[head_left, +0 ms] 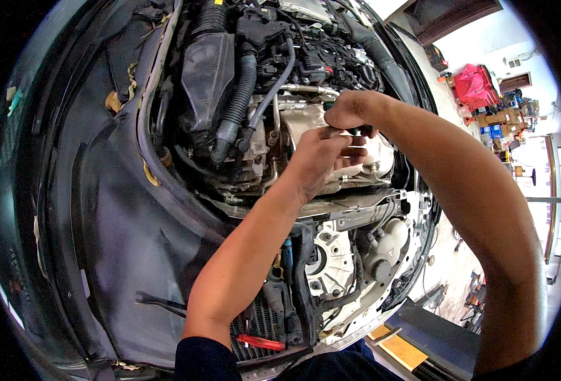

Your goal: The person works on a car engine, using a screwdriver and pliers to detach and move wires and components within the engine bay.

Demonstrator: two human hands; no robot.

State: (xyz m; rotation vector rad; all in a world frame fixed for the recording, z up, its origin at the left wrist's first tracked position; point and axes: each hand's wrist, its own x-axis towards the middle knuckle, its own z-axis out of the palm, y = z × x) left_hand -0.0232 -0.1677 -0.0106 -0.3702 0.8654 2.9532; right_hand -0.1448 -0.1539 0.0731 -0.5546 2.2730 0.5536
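Observation:
Both of my hands meet over a shiny metal heat shield (298, 122) in an open car engine bay. My left hand (323, 155) has its thumb and index finger drawn together at a small dark thing, with the other fingers slightly apart. Just above and to the right, my right hand (351, 111) is curled closed against it. Whatever the two hands grip is mostly hidden by the fingers. A ribbed black hose (239, 95) and a thinner grey hose (274, 89) run left of the hands.
A black fender cover (128, 254) lies along the left side. Nearer stand a whitish reservoir (391, 244), a red-handled tool (261, 343), a blue-handled tool (287, 254) and a dark forked tool (160, 302). Boxes (506, 117) and a red cover (476, 86) are far right.

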